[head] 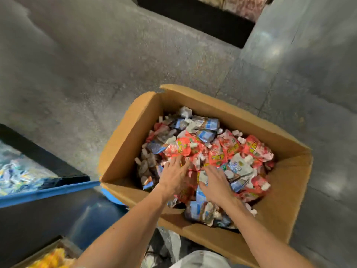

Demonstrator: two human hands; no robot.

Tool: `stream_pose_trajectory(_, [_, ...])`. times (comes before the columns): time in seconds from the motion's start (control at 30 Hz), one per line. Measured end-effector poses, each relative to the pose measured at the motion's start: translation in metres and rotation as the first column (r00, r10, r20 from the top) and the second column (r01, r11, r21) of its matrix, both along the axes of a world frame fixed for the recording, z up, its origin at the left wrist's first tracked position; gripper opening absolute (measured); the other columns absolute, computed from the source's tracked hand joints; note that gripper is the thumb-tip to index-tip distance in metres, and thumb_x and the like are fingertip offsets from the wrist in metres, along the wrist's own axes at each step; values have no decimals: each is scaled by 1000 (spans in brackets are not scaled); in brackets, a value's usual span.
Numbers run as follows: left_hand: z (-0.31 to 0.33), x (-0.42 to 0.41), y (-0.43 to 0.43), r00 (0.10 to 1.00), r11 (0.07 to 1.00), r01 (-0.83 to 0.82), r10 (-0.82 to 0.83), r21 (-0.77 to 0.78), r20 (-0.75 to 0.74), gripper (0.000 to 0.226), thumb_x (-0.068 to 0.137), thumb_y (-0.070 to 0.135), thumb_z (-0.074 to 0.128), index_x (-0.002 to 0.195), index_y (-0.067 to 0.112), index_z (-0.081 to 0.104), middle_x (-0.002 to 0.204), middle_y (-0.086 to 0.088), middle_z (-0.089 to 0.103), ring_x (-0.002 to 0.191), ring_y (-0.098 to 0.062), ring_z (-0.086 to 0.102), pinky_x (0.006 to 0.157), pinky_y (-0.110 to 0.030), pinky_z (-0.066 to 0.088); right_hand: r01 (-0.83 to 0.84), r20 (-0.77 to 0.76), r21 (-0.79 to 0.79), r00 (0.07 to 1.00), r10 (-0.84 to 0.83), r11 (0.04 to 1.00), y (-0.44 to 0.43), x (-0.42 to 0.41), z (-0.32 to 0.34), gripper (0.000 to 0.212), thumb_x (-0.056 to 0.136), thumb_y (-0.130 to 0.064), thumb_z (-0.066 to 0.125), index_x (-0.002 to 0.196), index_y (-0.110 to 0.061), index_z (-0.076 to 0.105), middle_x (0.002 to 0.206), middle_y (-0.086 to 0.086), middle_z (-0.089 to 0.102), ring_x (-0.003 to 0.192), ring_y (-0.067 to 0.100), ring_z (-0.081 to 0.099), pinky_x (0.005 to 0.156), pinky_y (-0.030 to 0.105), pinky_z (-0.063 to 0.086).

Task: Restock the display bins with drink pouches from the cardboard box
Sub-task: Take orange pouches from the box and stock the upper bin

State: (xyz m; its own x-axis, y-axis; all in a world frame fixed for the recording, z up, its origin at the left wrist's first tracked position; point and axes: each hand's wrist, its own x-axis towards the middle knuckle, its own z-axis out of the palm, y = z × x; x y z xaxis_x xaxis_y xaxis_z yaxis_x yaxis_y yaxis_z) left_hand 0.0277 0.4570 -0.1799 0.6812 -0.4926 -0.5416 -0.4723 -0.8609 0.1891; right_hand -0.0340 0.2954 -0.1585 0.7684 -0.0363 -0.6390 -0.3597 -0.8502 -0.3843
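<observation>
1. Two bare arms reach forward and down from the bottom edge. Both go into the box (pixel 123 140).
2. At the bottom left corner sit bright yellow packs (pixel 50 256) in a brown holder. They are blurry.
3. The left hand (pixel 174 175) lies palm down on a red pouch. Its fingers are spread and nearly straight. Its grip is open, and it only rests on the pile.
4. The right hand (pixel 214 185) is just beside it, also palm down on the pile. Its fingers bend a little over a white and blue pouch. I cannot tell if its grip has hold of one.
5. The box is plain brown cardboard, a long shape with its flaps up. It stands on the floor (pixel 96 64).
6. The pouches (pixel 218 151) fill the box in a messy heap. They are soft, shiny and crinkly, with small white caps. Most are red with yellow marks; others are blue and white.
7. To the left is a bin (pixel 48 192) with a smooth blue rim and dark sides. Shiny blue and white packs lie inside it. Its corner is just beside the box.
8. The floor is grey and speckled, with thin lines between big square tiles.
9. Far off at the top stands a far bin (pixel 193 20) with dark walls. Pale pink packs show in it, too blurry to make out.
</observation>
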Motion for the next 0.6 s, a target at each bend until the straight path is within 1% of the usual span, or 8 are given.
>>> stream_pose_trajectory(0.1, [-13, 1, -8, 995, 987, 95, -95, 128, -7, 90, 86, 32, 69, 154, 19, 12, 160, -22, 8, 148, -41, 10, 112, -55, 25, -40, 16, -17, 999, 40, 999, -4, 12, -14, 50, 96, -28, 52, 145, -20, 41, 149, -2, 41, 136, 27, 29, 111, 39, 31])
stream_pose_trajectory(0.17, [-15, -3, -12, 992, 976, 124, -126, 178, -1, 87, 90, 18, 61, 156, 20, 4, 161, -26, -2, 149, -43, 5, 112, -60, 25, -8, 49, -11, 999, 9, 1000, -6, 16, -18, 42, 96, -25, 51, 137, -18, 47, 139, -2, 52, 129, 25, 35, 104, 38, 37])
stream_pose_trajectory(0.2, [-15, -5, -12, 992, 978, 119, -123, 171, 12, 85, 90, 13, 55, 155, 21, 2, 161, -27, -2, 147, -44, 9, 109, -59, 30, 9, 77, -7, 997, -8, 1000, -6, 19, -18, 37, 96, -23, 50, 133, -17, 51, 134, -1, 56, 125, 24, 38, 101, 36, 38])
stream_pose_trajectory(0.23, [-14, -6, -12, 993, 983, 105, -111, 154, 31, 84, 89, 11, 54, 152, 23, 0, 160, -27, 5, 143, -44, 20, 103, -56, 36, 20, 107, -5, 994, -20, 1000, -6, 22, -19, 34, 97, -22, 49, 130, -15, 53, 130, 0, 58, 122, 23, 41, 100, 35, 39])
stream_pose_trajectory(0.3, [-16, -7, -10, 995, 989, 80, -87, 126, 50, 87, 86, 16, 61, 146, 27, 0, 150, -25, 31, 122, -41, 43, 86, -49, 44, 33, 150, 9, 988, -34, 999, -4, 30, -19, 30, 99, -21, 48, 127, -12, 55, 128, 4, 58, 121, 24, 45, 101, 34, 36])
stream_pose_trajectory(0.37, [-18, -6, -8, 995, 994, 73, -77, 85, 56, 85, 85, 27, 67, 146, 26, 7, 126, -16, 54, 99, -34, 52, 74, -44, 46, 38, 180, 35, 983, -43, 999, -1, 39, -19, 31, 99, -21, 49, 128, -11, 55, 136, 8, 52, 130, 28, 43, 107, 36, 34])
stream_pose_trajectory(0.47, [-14, -2, -4, 997, 994, 61, -64, 90, 37, 71, 93, 24, 56, 148, 24, 11, 115, -14, 58, 98, -33, 53, 76, -43, 44, 16, 212, 29, 977, -21, 999, 5, 56, -15, 37, 98, -23, 53, 133, -12, 52, 139, 9, 44, 132, 29, 39, 106, 38, 36])
stream_pose_trajectory(0.6, [-5, 2, 9, 990, 997, -76, 73, -25, -122, 61, 93, 20, 55, 145, 16, 24, 111, -14, 62, 97, -35, 61, 69, -38, 42, 14, 149, 30, 989, -19, 999, 15, 82, -15, 55, 97, -34, 55, 147, -18, 40, 148, 11, 36, 138, 30, 31, 111, 42, 33])
